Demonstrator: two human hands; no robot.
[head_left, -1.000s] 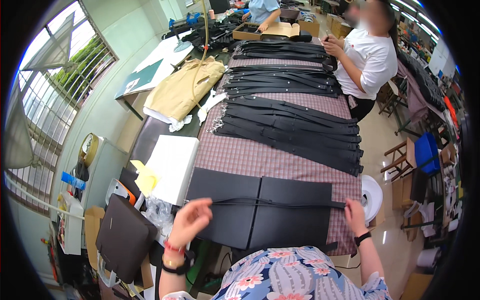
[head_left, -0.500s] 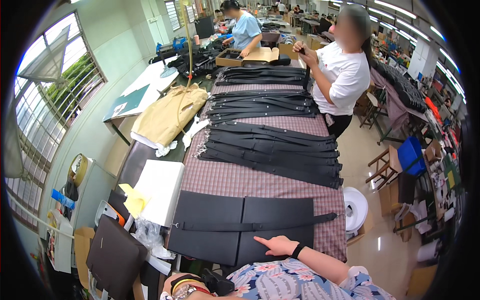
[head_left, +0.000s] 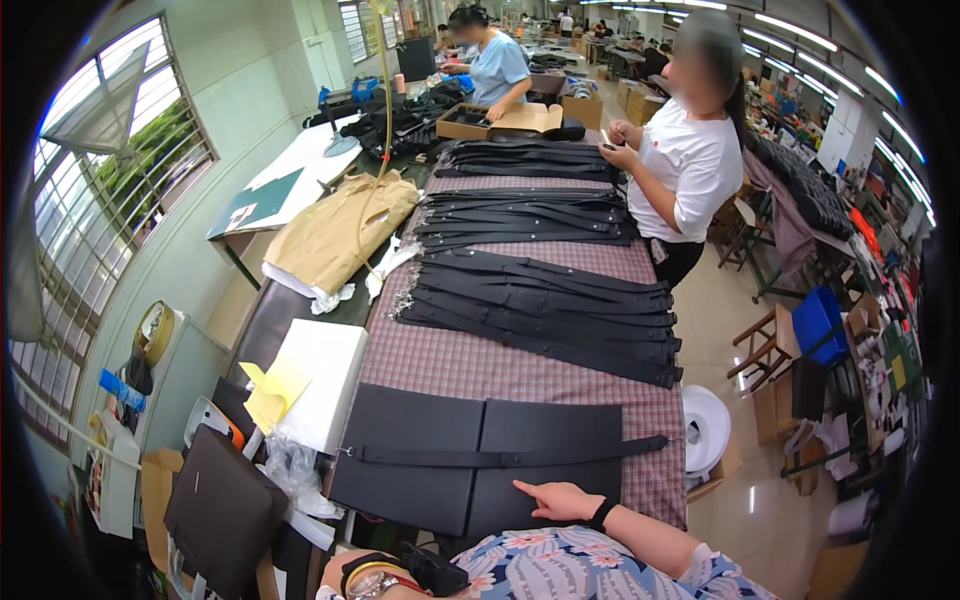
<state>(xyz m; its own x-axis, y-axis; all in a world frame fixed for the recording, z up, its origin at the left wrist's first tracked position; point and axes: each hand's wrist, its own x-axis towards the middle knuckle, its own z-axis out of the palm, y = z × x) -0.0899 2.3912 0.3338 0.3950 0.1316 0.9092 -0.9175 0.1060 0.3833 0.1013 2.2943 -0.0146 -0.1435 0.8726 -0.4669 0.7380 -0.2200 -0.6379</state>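
Note:
My right hand [head_left: 562,501] rests over the near part of the right black panel [head_left: 560,430], index finger stretched out to the left, holding nothing. A second black panel [head_left: 405,420] lies close beside it on the left. Across both panels runs a long black strap [head_left: 500,460], with a small metal clasp at its left end and its right end past the panel's edge. At the lower edge shows my left wrist with a watch [head_left: 372,583] and bands; the fingers of that hand are hidden. A black object [head_left: 437,572] sits close to this wrist.
Several black straps [head_left: 540,310] lie in rows on the checked cloth [head_left: 480,375]. A white box [head_left: 315,375] and a dark brown bag [head_left: 225,510] are on the left. At the right stands a co-worker in a white shirt [head_left: 690,160]; another in blue [head_left: 497,70] works farther back.
The view has shifted slightly. The white-shirted co-worker's hands have come lower, and the black strap hanging from them no longer shows. My right hand stays over the same panel, finger still out.

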